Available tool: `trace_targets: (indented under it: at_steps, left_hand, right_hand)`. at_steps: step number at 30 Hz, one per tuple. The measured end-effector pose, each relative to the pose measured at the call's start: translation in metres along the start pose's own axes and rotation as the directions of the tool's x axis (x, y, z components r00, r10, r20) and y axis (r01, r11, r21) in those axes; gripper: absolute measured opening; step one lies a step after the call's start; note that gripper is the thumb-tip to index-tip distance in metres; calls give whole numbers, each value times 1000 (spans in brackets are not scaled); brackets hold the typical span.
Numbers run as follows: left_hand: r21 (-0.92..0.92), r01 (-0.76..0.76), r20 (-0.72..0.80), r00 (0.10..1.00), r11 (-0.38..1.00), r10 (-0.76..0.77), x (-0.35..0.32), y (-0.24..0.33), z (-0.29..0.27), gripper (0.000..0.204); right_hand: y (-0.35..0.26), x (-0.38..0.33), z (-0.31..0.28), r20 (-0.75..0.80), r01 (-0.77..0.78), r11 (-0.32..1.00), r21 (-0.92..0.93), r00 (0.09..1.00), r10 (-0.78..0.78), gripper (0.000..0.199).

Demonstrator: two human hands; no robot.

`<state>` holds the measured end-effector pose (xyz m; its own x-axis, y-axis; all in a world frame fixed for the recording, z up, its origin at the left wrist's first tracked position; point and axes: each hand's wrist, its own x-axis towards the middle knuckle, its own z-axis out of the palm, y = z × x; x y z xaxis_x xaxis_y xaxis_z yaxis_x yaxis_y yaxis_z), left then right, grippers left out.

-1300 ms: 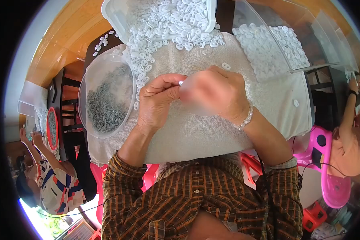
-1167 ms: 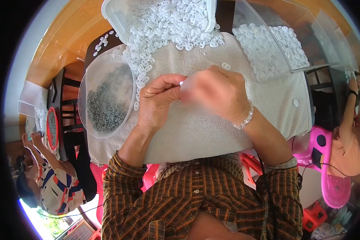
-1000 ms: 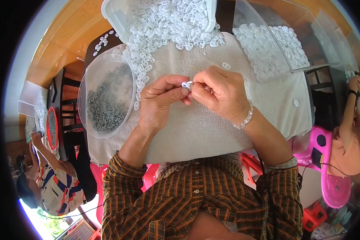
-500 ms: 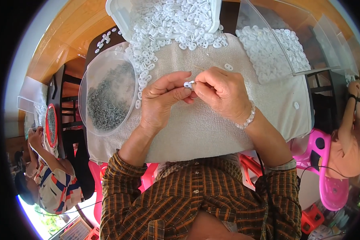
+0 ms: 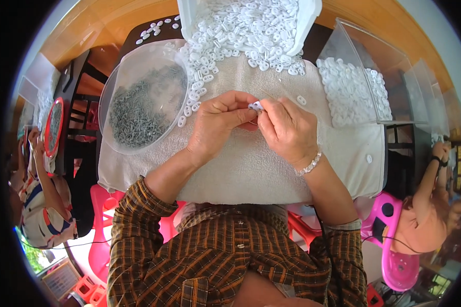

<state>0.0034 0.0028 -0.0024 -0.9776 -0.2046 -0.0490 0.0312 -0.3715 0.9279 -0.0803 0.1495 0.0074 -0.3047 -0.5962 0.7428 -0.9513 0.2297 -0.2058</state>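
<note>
Above the towel-covered table [image 5: 230, 174], my two hands meet at a small white oval plastic piece [image 5: 255, 106] with dark holes. My left hand [image 5: 213, 123] pinches it between thumb and fingers from the left. From the right, the closed thumb and forefinger of my right hand [image 5: 290, 125] press at the same piece; whether they grip a screw too is hidden. Beside my left hand stands a round clear tub [image 5: 105, 102] with a heap of small grey screws [image 5: 135, 120]. A loose white oval piece [image 5: 301, 100] lies just beyond my right hand.
A white bin [image 5: 312, 20] tipped toward me spills many white two-hole pieces [image 5: 241, 33] onto the towel. At the right stands a clear box [image 5: 363, 48] with more of them. Co-workers sit at the left [image 5: 48, 199] and right [image 5: 420, 220]. Another loose piece [image 5: 369, 159] lies near the right edge.
The whole view has shifted and tilted slightly. The white piece has turned a little, showing more of its holes, and my right fingers are closer over it. Both hands remain together.
</note>
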Motion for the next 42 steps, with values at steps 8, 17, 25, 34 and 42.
trace_targets:
  at_steps: [8, 17, 25, 34, 42]
  left_hand:
    - [-120, 74, -24, 997, 990, -77, 0, 2, -3, 14]
    - [4, 108, 28, 994, 994, -108, 0, 9, -6, 16]
    - [58, -1, 125, 992, 998, -6, -2, 14, -4, 22]
    - [-9, -32, 72, 997, 999, 33, -3, 1, -2, 19]
    - [-108, -66, 11, 998, 992, 68, -6, -8, 5, 17]
  right_hand:
    - [-1, -2, 2, 40, 10, 997, -74, 999, -7, 26]
    - [-1, 0, 1, 19, 54, 995, -89, 998, -52, 28]
    - [0, -1, 1, -5, 66, 994, -83, 998, -67, 27]
    - [1, 0, -2, 23, 140, 987, -84, 990, -139, 26]
    - [0, 1, -2, 55, 193, 969, -153, 981, -186, 26]
